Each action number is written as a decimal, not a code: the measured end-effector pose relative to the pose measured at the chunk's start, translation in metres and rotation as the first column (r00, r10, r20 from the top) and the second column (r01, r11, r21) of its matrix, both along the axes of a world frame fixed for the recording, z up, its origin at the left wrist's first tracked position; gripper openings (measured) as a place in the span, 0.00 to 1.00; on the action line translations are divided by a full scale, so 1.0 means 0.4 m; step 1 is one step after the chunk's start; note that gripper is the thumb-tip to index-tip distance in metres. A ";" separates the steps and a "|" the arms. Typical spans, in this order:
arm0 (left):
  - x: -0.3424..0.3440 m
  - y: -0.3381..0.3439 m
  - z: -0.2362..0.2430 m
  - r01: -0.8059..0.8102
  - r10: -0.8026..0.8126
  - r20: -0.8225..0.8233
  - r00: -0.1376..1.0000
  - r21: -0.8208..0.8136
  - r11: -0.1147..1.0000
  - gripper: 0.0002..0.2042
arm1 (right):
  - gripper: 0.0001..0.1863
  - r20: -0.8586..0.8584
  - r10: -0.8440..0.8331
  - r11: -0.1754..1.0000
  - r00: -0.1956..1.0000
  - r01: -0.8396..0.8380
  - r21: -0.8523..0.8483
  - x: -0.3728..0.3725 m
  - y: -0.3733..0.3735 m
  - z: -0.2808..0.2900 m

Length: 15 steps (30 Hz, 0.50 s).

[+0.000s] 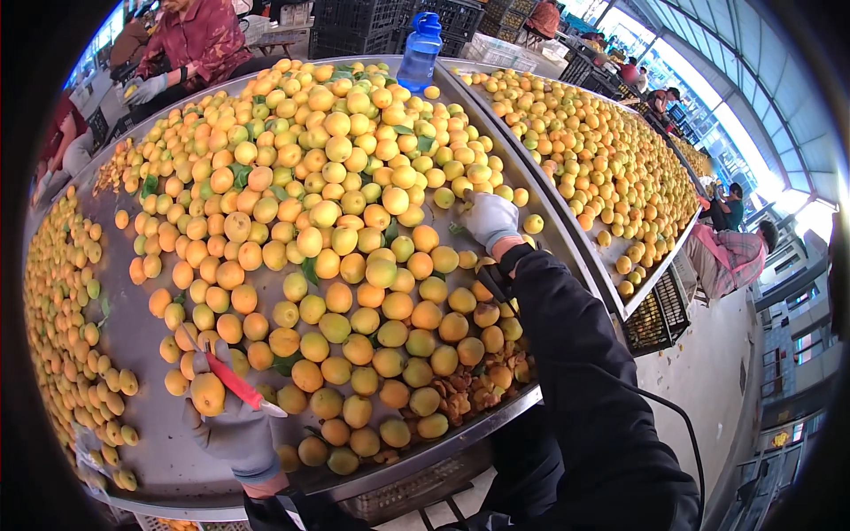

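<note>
My gloved left hand (232, 429) is closed on an orange-yellow apricot (208, 394) and a red-handled tool (232, 379), its slim metal tip pointing up-left. My gloved right hand (485, 217) reaches among apricots beside the raised metal divider, fingers curled; what is inside them is hidden. Many yellow, orange and greenish apricots (339, 265) with scattered leaves (239, 174) cover the steel sorting table (150, 442). Brown shrivelled scraps (465, 394) lie at the near right. A black cord (664, 398) runs along my right arm.
A blue bottle (420, 57) stands at the far edge. A second fruit-covered table (584, 168) lies right, with a black crate (655, 319) underneath. Co-workers sit at the upper left (199, 49), in gloves, and at the far right (722, 257). Stacked crates (354, 26) stand behind.
</note>
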State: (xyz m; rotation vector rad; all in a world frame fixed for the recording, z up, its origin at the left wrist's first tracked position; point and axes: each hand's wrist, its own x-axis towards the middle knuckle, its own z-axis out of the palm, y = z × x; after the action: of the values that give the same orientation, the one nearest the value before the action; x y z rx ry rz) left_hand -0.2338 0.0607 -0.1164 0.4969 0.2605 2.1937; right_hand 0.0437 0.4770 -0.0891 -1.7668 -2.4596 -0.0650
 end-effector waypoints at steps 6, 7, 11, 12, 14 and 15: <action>0.023 -0.006 0.024 -0.026 0.035 0.076 0.996 -0.116 0.993 0.28 | 0.24 0.238 0.122 0.990 0.963 -0.102 -0.095 -0.112 0.011 0.036; 0.025 0.002 0.024 -0.015 0.028 0.096 0.995 -0.138 0.990 0.29 | 0.25 0.232 0.072 0.995 0.970 -0.054 -0.081 -0.105 0.039 0.018; 0.015 -0.011 0.004 0.042 -0.031 0.140 0.990 -0.079 0.996 0.31 | 0.24 0.144 -0.012 0.997 0.989 0.023 -0.068 -0.128 0.083 -0.037; 0.013 -0.010 -0.001 0.070 -0.063 0.126 0.990 -0.056 0.996 0.31 | 0.22 0.128 -0.056 0.995 0.990 0.066 -0.069 -0.130 0.097 -0.047; 0.024 0.001 0.020 0.099 -0.097 0.062 0.993 -0.038 0.994 0.32 | 0.20 0.054 -0.090 0.996 0.994 0.091 -0.010 -0.147 0.085 -0.041; 0.026 0.006 0.028 0.106 -0.104 0.042 0.994 -0.037 0.994 0.32 | 0.20 0.047 -0.100 0.993 0.994 0.103 -0.054 -0.138 0.080 -0.032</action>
State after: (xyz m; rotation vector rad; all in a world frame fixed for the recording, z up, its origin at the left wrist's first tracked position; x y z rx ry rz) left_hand -0.2235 0.0630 -0.1053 0.4345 0.2496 2.0901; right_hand -0.0116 0.5089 -0.1017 -1.9336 -2.4227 -0.0440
